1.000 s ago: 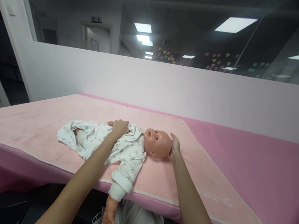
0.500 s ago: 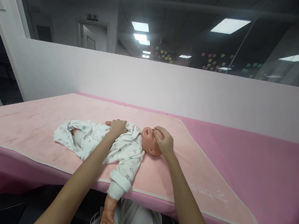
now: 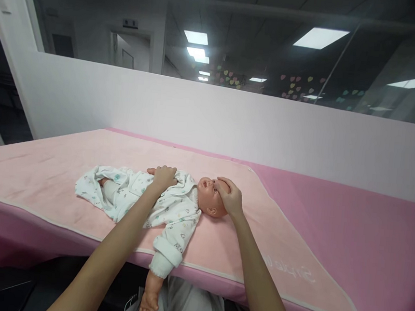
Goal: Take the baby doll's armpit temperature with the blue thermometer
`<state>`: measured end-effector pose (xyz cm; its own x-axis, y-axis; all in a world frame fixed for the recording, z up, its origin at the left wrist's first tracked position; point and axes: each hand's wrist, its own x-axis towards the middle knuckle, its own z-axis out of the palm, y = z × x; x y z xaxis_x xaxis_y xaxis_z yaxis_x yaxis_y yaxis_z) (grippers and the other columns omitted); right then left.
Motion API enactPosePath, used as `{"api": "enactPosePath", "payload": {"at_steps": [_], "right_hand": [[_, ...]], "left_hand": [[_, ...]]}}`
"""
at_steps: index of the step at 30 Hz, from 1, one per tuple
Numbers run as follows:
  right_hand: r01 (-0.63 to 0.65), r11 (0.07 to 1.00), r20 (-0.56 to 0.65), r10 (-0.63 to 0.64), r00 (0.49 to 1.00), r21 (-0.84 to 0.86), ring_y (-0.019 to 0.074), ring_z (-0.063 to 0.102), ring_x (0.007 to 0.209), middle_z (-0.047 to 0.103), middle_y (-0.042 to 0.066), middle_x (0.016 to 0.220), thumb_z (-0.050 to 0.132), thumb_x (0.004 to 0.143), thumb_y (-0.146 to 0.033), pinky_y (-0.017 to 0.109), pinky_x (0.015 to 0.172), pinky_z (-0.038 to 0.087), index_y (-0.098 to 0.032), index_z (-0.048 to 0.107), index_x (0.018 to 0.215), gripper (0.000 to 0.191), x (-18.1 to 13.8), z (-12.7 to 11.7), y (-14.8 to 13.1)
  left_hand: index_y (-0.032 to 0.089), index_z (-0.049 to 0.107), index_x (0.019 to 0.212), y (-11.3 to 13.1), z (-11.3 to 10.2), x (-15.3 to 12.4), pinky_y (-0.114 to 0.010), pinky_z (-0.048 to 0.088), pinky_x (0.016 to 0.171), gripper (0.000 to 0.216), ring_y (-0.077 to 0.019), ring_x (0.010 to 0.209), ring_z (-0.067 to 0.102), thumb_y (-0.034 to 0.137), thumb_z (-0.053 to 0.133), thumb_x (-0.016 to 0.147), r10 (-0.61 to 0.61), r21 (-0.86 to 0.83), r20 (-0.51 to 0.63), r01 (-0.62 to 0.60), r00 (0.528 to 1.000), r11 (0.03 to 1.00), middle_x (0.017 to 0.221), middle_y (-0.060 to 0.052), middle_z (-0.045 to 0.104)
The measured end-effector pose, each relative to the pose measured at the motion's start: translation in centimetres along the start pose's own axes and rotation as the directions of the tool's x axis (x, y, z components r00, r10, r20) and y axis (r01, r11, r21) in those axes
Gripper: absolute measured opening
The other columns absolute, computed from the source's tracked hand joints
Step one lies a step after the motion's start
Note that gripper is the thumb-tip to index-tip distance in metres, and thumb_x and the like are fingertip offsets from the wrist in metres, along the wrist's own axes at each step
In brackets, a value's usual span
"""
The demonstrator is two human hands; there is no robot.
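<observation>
A baby doll (image 3: 173, 210) lies on its back in a white printed outfit, head to the right and legs to the left. Across its torso rests my left hand (image 3: 164, 177), knuckles up, fingers laid over the far side of the body. My right hand (image 3: 230, 196) is laid over the top of the doll's head (image 3: 209, 201), touching the forehead, with fingers extended. The doll's mouth is open. Its near arm hangs over the table's front edge, with the bare doll hand (image 3: 149, 300) palm up. One foot shows partly inside the loose trouser leg.
Under the doll spreads a peach mat (image 3: 60, 171) with a pale border, over a pink table cover (image 3: 377, 243). Behind stands a low white wall (image 3: 197, 111) with dark glass above. My lap in grey trousers (image 3: 190, 304) is below the front edge.
</observation>
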<state>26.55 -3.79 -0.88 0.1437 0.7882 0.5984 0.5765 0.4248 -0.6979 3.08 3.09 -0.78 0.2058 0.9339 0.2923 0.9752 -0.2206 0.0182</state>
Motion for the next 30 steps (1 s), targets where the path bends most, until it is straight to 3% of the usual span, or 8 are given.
{"api": "enactPosePath", "payload": {"at_steps": [10,16,21,25,28,30], "right_hand": [[0.007,0.996,0.013,-0.008,1.000,0.084,0.0207,0.055,0.101,0.063,0.004,0.105,0.051,0.075,-0.043,0.035,0.091,0.040,-0.022,0.063,0.096,0.032,0.2,-0.1,0.8],[0.004,0.997,-0.062,0.001,0.998,0.075,0.0229,0.044,0.115,0.046,0.006,0.129,0.050,0.075,-0.045,0.039,0.096,0.035,-0.022,0.049,0.120,0.051,0.3,0.1,1.5],[-0.059,0.994,0.044,0.055,0.998,0.094,0.0215,0.054,0.100,0.062,0.004,0.104,0.051,0.075,-0.046,0.035,0.089,0.040,-0.021,0.062,0.096,0.034,0.4,-0.1,1.1],[-0.059,0.994,0.030,0.056,0.998,0.094,0.0215,0.054,0.099,0.063,0.003,0.102,0.051,0.075,-0.047,0.035,0.088,0.040,-0.022,0.062,0.093,0.032,0.3,-0.2,1.0],[-0.052,0.995,0.016,0.051,0.999,0.087,0.0220,0.052,0.103,0.060,0.005,0.108,0.050,0.076,-0.047,0.036,0.091,0.039,-0.023,0.059,0.104,0.038,0.2,0.0,1.3],[-0.040,0.996,-0.051,0.045,0.998,0.079,0.0225,0.047,0.112,0.051,0.007,0.123,0.050,0.076,-0.047,0.037,0.095,0.036,-0.023,0.046,0.121,0.051,0.2,0.2,1.6]], "left_hand": [[0.017,0.058,0.096,0.0,0.1,0.1,-0.038,0.037,0.078,0.029,-0.0275,0.091,0.055,0.023,0.049,0.069,-0.007,0.000,-0.012,0.007,1.000,1.000,0.090,-0.011,0.063],[0.016,0.058,0.096,0.0,0.1,0.1,-0.039,0.037,0.077,0.030,-0.0283,0.091,0.055,0.023,0.049,0.068,-0.007,-0.007,-0.010,0.007,1.000,1.000,0.090,-0.012,0.063],[0.016,0.057,0.097,-0.1,0.1,0.1,-0.039,0.037,0.077,0.030,-0.0286,0.092,0.054,0.024,0.049,0.069,-0.001,-0.011,-0.008,0.001,1.000,1.000,0.093,-0.013,0.062],[0.016,0.057,0.097,-0.1,0.0,0.0,-0.038,0.037,0.078,0.030,-0.0280,0.092,0.054,0.024,0.049,0.070,-0.001,-0.011,-0.006,0.001,1.000,1.000,0.093,-0.012,0.062],[0.016,0.058,0.096,0.0,0.0,0.0,-0.038,0.037,0.077,0.029,-0.0280,0.091,0.054,0.024,0.049,0.069,-0.003,-0.009,-0.009,0.003,1.000,1.000,0.091,-0.012,0.063],[0.016,0.058,0.095,0.0,0.0,0.0,-0.038,0.037,0.076,0.029,-0.0282,0.091,0.054,0.023,0.048,0.069,-0.003,-0.007,-0.013,0.003,1.000,1.000,0.090,-0.012,0.063]]}}
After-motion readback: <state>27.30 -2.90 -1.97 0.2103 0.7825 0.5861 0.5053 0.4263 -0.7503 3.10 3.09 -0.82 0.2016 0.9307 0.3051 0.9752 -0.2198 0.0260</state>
